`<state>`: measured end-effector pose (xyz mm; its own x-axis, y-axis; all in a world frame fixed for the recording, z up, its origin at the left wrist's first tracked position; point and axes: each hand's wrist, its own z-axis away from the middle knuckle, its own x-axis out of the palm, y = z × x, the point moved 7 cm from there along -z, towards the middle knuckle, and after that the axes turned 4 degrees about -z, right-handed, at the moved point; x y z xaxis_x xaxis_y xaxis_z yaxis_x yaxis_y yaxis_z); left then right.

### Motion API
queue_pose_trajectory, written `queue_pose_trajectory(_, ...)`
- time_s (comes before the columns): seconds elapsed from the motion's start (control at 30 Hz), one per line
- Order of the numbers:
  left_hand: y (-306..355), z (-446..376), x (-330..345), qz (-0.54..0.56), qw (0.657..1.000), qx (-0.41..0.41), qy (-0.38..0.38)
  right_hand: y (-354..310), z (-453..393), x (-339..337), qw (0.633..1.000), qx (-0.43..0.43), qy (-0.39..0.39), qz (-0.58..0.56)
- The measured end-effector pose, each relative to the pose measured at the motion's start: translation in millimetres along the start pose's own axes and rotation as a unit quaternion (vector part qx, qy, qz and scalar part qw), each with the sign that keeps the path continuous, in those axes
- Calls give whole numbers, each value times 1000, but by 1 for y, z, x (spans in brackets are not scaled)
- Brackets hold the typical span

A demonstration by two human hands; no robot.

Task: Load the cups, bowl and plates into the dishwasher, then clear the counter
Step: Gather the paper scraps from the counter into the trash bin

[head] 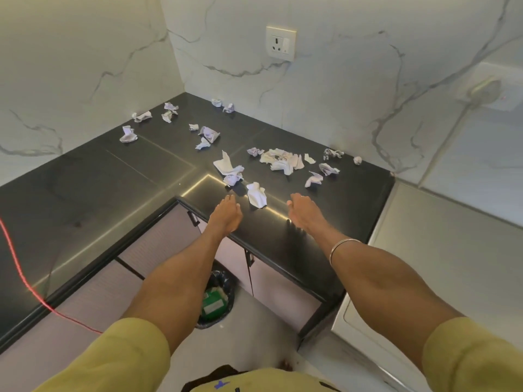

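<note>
My sleeves (135,355) are short and mustard-yellow, my forearms bare; a thin metal bangle (341,246) circles my right wrist above them.

We see even, soft daylight-like light, fairly bright. Glossy black table (85,193) mirrors thin bright streaks near its inner corner; faint wall reflection on its surface. Shadows weak, short under paper scraps (278,162). Wide-angle bending at edges. Right wall socket (486,93) smeared, out of focus; centre sharper.

About eighteen crumpled paper scraps (257,194), two wall sockets (281,43), one bin (216,298), one red cord (17,264).
</note>
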<state>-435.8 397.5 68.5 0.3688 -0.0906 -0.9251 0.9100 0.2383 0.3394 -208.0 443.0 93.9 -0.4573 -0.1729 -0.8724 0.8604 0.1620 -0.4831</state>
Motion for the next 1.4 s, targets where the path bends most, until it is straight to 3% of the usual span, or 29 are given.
queue_pose_trajectory(0.3, -37, -42, -20, 1, 999, -43, 19, -36, -57, 21, 999, 11, -8, -34)
queue_pose_trajectory(0.47, -64, -73, -30, 14, 997, -62, 50, -53, -84, 41, 996, 51, -55, -41)
queue_pose_trajectory(0.7, -87, -113, -33, 34, 998, -55, 4, -72, -103, 78, 994, 52, -100, 15)
queue_pose_trajectory(0.97, -126, -143, -19, 166, 978, -119, -33, -72, -112, 85, 996, 74, -54, -1)
queue_pose_trajectory(1.03, -126, -140, -15, 299, 939, -168, -29, -71, -112, 87, 996, 78, -29, -20)
queue_pose_trajectory(1.13, -121, -132, 2, 485, 839, -241, -52, -81, -112, 90, 996, 77, 15, -40)
queue_pose_trajectory(1.27, -125, -125, 13, 539, 799, -264, -26, -105, -113, 101, 995, 61, 31, -68)
queue_pose_trajectory(1.4, -127, -122, 13, 636, 715, -283, -60, -135, -117, 108, 997, -13, 45, -66)
